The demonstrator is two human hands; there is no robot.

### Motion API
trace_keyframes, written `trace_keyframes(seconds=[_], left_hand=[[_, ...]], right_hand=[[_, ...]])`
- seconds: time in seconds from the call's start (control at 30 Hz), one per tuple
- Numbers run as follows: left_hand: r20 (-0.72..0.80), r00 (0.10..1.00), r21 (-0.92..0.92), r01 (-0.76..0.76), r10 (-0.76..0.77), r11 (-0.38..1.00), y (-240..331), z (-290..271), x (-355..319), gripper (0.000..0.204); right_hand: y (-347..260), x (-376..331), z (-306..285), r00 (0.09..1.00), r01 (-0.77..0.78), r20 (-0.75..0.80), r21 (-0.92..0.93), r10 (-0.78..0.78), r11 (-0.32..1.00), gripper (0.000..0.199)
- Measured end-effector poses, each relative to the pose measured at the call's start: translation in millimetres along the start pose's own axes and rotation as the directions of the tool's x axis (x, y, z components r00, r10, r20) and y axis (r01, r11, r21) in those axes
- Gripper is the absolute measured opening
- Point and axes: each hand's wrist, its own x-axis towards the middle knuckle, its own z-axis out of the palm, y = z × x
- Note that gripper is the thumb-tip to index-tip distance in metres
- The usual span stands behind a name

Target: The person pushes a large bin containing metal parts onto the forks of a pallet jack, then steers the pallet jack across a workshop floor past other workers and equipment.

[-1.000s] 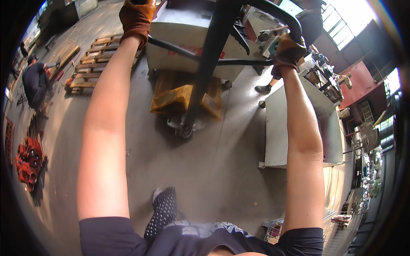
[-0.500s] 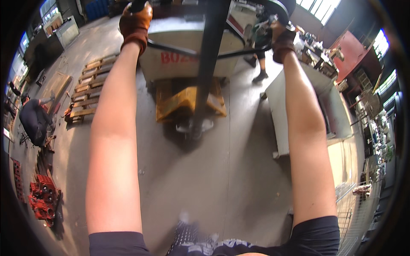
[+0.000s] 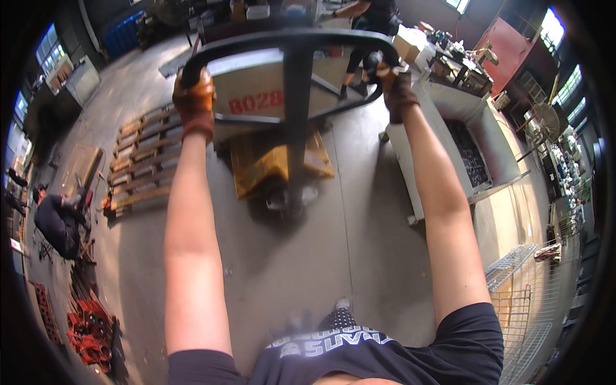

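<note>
Both my arms stretch forward to the black loop handle (image 3: 298, 40) of a yellow pallet jack (image 3: 256, 165). My left hand (image 3: 194, 96), in an orange-brown work glove, is wrapped round the handle's left side. Round its right side closes my right hand (image 3: 396, 86), gloved alike. The handle's dark shaft runs down to the jack's wheel base, which is blurred. Behind the handle, a pale bin (image 3: 247, 86) with red markings sits over the jack's forks; the handle partly covers it.
Wooden pallets (image 3: 142, 160) lie to the left. A pale metal box (image 3: 410, 160) stands close on the right, near a wire cage (image 3: 513, 301). A person (image 3: 59, 221) bends at far left, near red metal castings (image 3: 93, 333). Another person (image 3: 366, 25) stands beyond the handle.
The handle and both my hands sit lower in view, so the handle's whole loop shows. The bin and jack have shifted slightly up. Both hands keep their hold.
</note>
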Motion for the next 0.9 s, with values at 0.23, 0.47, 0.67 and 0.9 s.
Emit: trace_keyframes(seconds=[0.23,0.47,0.67,0.9], left_hand=[[-0.093,0.987,0.242,-0.103,0.129,0.965,3,-9,-9,0.006],[-0.228,0.959,0.438,-0.052,0.167,0.897,7,-19,-14,0.015],[-0.282,0.944,0.529,0.007,0.168,0.849,18,-15,-20,0.025],[-0.33,0.936,0.501,0.066,0.12,0.863,15,-3,-18,0.017]], right_hand=[[-24,-16,-13,0.857,-0.453,0.48,0.533,0.186,0.714,0.067],[3,25,15,0.297,0.319,0.946,0.03,-0.13,0.947,0.043],[36,54,48,0.107,-0.221,0.99,-0.07,0.095,0.973,0.036],[51,71,53,0.131,-0.185,0.969,-0.184,0.21,0.965,0.04]])
